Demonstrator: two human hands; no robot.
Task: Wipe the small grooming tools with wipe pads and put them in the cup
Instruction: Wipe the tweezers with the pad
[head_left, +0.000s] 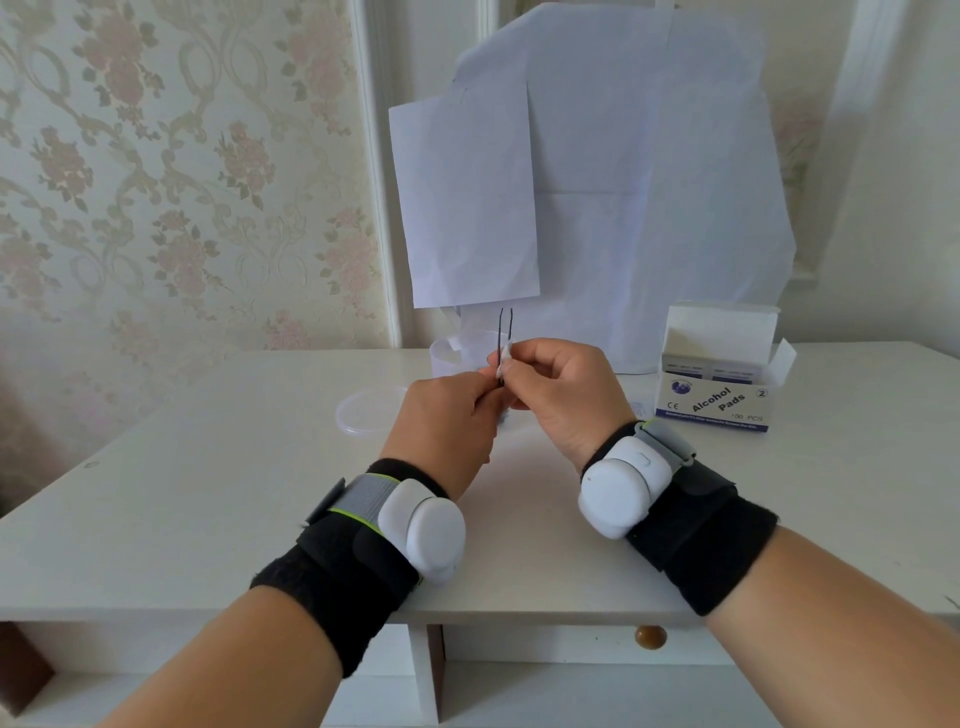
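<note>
Left hand pinched round the lower end of thin black tweezers, prongs up, held above the worktop. Right hand pinched a small white pad against the prongs. Clear cup stood just behind the hands, partly hidden; round lid lay flat to its left. Box of alcohol pads sat open, well to the right. Risks, as judged: too hard a squeeze with the pad could have slid the thin tool out of the left grip; pad could have slipped off; a careless reach toward the light cup could have tipped it
</note>
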